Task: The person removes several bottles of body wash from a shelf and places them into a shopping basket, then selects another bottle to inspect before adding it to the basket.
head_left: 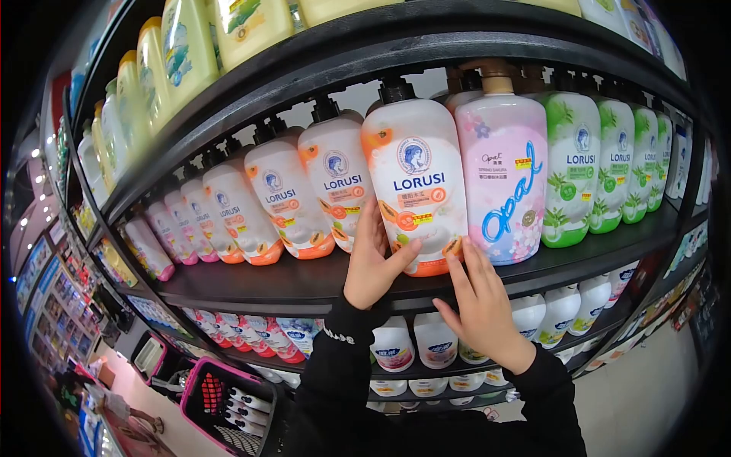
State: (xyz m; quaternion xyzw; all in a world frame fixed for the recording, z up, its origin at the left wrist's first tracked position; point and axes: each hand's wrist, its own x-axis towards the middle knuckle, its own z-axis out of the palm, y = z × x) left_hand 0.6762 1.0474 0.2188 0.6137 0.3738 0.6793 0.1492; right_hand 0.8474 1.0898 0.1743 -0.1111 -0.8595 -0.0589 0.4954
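A white and orange pump bottle (pixel 415 183) marked LORUSI, with a black pump top, stands at the front of the middle shelf. My left hand (pixel 371 263) grips its lower left side, thumb across the front and fingers along the edge. Against its lower right edge rest the fingertips of my right hand (pixel 480 308), fingers stretched out. Directly right of it is a pink and blue Opal bottle (pixel 502 183) with a brown pump. More orange LORUSI bottles (pixel 333 179) line up on the left, and green ones (pixel 572 171) on the right.
Above, a dark shelf edge (pixel 304 65) carries yellow bottles (pixel 186 57). White bottles (pixel 435 343) stand on the shelf below. On the floor at lower left is a black basket with a pink rim (pixel 199 411), holding several items. Another person (pixel 114 411) is partly visible at far lower left.
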